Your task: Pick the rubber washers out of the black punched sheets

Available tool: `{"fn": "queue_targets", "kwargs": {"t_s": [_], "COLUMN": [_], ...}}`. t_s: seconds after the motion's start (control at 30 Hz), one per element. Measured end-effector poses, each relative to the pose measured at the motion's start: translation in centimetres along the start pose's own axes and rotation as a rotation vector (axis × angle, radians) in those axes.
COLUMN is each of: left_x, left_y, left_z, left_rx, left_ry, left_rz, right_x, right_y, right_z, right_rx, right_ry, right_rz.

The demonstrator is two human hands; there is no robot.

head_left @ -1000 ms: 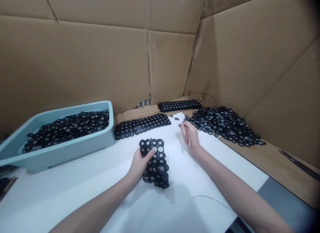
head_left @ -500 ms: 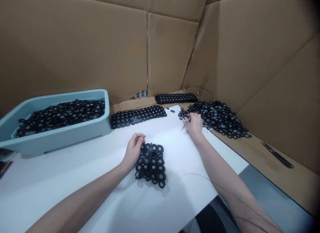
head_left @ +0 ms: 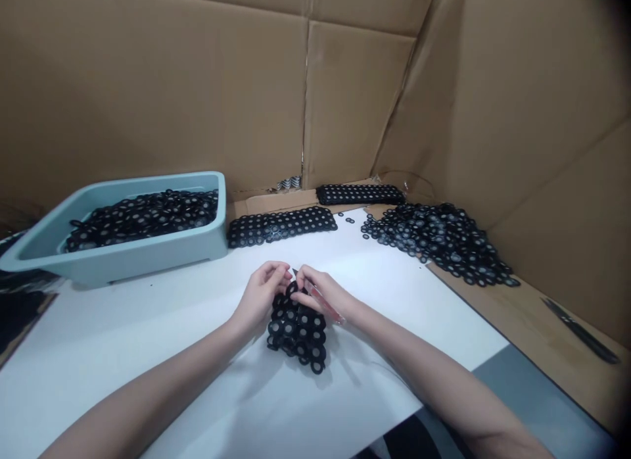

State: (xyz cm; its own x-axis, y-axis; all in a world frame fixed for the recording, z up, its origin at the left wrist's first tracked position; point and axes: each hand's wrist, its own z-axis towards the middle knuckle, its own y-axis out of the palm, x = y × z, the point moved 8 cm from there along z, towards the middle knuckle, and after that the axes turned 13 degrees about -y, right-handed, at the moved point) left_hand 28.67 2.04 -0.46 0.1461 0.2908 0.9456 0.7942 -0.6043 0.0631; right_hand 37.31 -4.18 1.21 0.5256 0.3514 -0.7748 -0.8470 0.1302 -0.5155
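Note:
A small panel of joined black rings [head_left: 297,334] with pale round centres lies on the white table in front of me. My left hand [head_left: 266,289] is closed, its thumb and finger pinching at the panel's upper left corner. Close beside it, my right hand [head_left: 320,291] is closed round a slim pointed tool [head_left: 324,302] with a reddish, see-through handle. The tool's dark tip points up towards my left fingertips. One black ring [head_left: 292,288] stands out between the two hands at the panel's top edge. My fingers hide part of that edge.
A light blue tub [head_left: 148,265] of loose black rings stands at left. Two long ring panels, one nearer [head_left: 283,227] and one farther [head_left: 359,194], lie at the back. A heap of rings [head_left: 438,239] and a dark knife-like tool [head_left: 582,331] lie at right. Cardboard walls [head_left: 197,84] surround the table.
My right hand has come from the ring heap to the small panel, bringing the pointed tool with it. My left hand stays at the panel's upper corner. The view has shifted slightly.

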Motion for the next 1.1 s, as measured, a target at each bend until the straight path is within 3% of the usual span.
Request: {"fn": "queue_targets", "kwargs": {"t_s": [0.13, 0.27, 0.43, 0.63, 0.83, 1.1], "left_x": [-0.2, -0.9, -1.9, -2.0, -1.1, -0.9], "left_y": [-1.1, -1.9, -1.3, -0.8, -1.7, -2.4], "left_z": [-2.3, -3.9, -4.2, -4.0, -4.2, -4.2], "left_rx": [0.0, -0.009, -0.093, -0.188, -0.037, 0.027], "left_ry": [-0.043, -0.096, -0.155, -0.16, -0.096, -0.081], "left_rz": [0.088, 0.058, -0.08, -0.186, 0.032, 0.109], "right_x": [-0.2, -1.3, -1.3, -1.1, -1.8, -1.4], "right_y": [-1.2, -0.7, 0.7, 0.4, 1.0, 0.9], "right_z": [0.2, 0.1, -0.2, -0.2, -0.4, -0.5], "right_rx": [0.078, 0.105, 0.09, 0.136, 0.136, 0.169], "right_ry": [0.007, 0.02, 0.044, 0.03, -0.037, -0.035], "right_rz": [0.078, 0.172, 0.203, 0.208, 0.404, 0.428]}}
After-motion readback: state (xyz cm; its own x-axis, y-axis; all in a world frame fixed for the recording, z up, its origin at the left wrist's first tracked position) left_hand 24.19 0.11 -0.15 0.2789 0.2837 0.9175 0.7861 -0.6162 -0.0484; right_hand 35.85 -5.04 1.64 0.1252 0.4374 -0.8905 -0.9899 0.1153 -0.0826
